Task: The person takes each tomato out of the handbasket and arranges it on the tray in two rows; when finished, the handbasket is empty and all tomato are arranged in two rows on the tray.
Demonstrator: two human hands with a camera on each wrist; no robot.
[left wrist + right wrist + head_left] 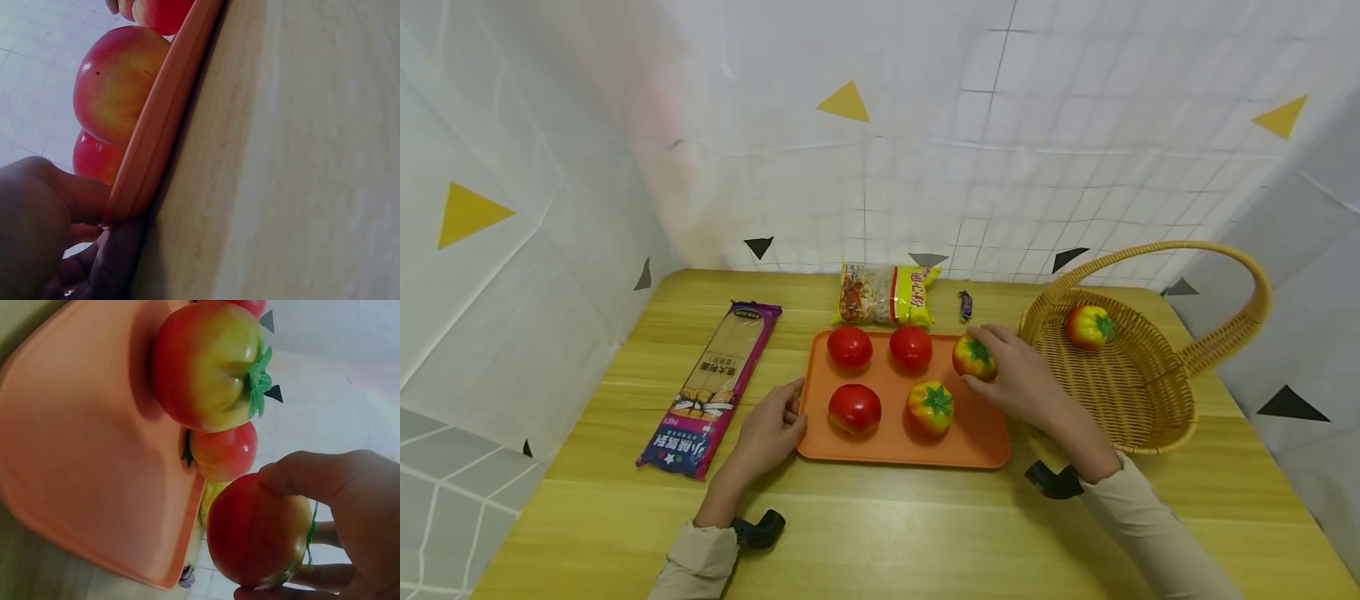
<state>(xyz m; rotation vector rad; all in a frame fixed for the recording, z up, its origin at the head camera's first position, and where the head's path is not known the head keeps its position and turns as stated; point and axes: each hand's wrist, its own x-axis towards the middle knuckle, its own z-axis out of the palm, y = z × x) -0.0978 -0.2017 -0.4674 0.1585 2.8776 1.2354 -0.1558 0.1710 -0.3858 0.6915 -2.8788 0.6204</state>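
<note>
An orange tray (880,448) lies on the table with three red tomatoes, one of them the front-left tomato (854,408), and a yellow-red tomato (929,409) with a green leafy top. My left hand (772,429) pinches the tray's left rim, thumb above and fingers below, as the left wrist view shows. Over the tray's back right corner, my right hand (1017,377) grips another yellow-red tomato (259,531) between thumb and fingers. That tomato appears raised off the tray in the right wrist view. Beside this hand stands a wicker basket (1180,417) holding one yellow-red tomato (1088,327).
A long purple pack of pasta (711,387) lies left of the tray. Behind the tray are a yellow-and-clear food bag (886,295) and a small purple wrapped candy (966,306). The basket's tall handle (1206,246) arches up at the right. White sheeting stands behind the table.
</note>
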